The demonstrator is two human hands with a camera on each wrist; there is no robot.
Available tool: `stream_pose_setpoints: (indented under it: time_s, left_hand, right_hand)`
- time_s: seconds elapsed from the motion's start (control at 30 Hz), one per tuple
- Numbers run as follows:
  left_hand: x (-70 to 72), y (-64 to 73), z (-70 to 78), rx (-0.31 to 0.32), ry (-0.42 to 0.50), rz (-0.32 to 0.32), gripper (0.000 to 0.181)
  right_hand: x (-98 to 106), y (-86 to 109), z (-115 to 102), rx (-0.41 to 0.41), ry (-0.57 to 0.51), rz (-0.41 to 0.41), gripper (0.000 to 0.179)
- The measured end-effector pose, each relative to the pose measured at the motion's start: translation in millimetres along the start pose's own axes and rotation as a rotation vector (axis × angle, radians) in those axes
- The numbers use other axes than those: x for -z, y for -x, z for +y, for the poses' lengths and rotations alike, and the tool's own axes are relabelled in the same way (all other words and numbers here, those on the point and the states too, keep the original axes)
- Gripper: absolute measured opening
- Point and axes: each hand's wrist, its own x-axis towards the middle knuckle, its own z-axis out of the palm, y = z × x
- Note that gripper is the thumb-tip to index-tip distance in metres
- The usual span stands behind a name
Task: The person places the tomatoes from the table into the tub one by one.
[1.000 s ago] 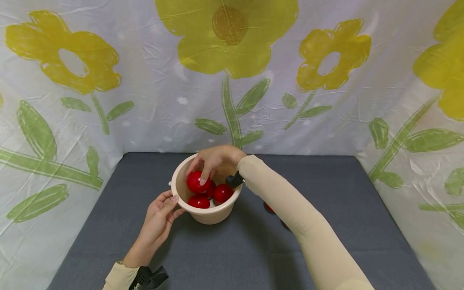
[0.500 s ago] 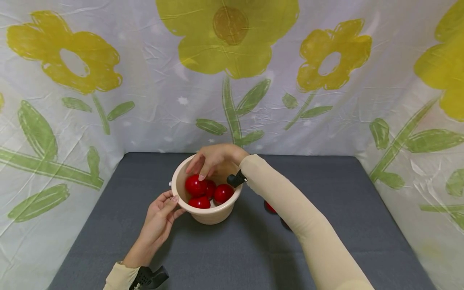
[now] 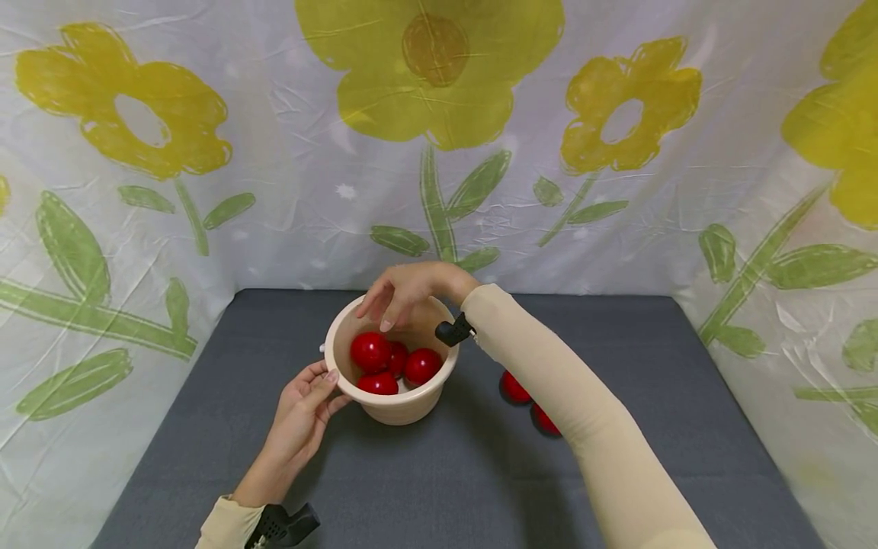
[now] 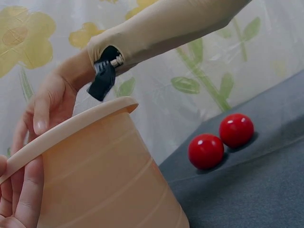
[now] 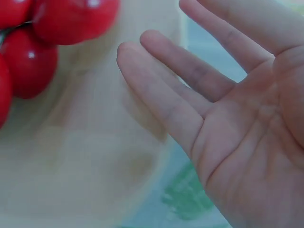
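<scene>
A beige plastic bucket (image 3: pixel 401 412) stands on the dark table, with several glossy red balls (image 3: pixel 370 351) lying inside it. At the bucket's left rim, my left hand (image 3: pixel 306 412) grips the edge between thumb and fingers. My right hand (image 3: pixel 411 292) hovers over the far part of the opening, fingers spread and holding nothing. In the right wrist view the right palm (image 5: pixel 247 128) and its loosely straight fingers show apart from the red balls (image 5: pixel 76 19). The left wrist view has the left fingers (image 4: pixel 29 194) under the bucket's rim (image 4: pixel 80 121).
Two more red balls (image 4: pixel 205 151) rest on the table right of the bucket, partly hidden by the right sleeve (image 3: pixel 583 412) in the head view. A white curtain (image 3: pixel 288 191) with yellow flowers stands behind and along both sides of the grey-blue tabletop (image 3: pixel 425 488).
My right hand has let go of a red ball, which dropped slightly onto the others in the bucket. The hand has risen away from it. My left hand keeps its place.
</scene>
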Motion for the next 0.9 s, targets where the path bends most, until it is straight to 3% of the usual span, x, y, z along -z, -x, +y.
stream_pose_setpoints:
  time_s: [0.2, 0.47, 0.7, 0.9]
  left_hand:
    - [-0.6, -0.9, 0.1, 0.007, -0.015, 0.003, 0.036]
    - [-0.9, -0.6, -0.3, -0.001, -0.014, 0.0, 0.037]
    - [0.1, -1.2, -1.3, 0.01, -0.023, 0.007, 0.037]
    - [0.5, -2.2, -1.1, 0.006, -0.03, 0.006, 0.038]
  right_hand:
    - [19, 21.4, -5, 0.059, 0.006, 0.054, 0.05]
    - [30, 58.5, 6, 0.105, -0.031, 0.128, 0.051]
    - [34, 108.3, 32, 0.067, -0.048, 0.249, 0.052]
    - [20, 149.6, 63, -0.007, -0.017, 0.31, 0.057]
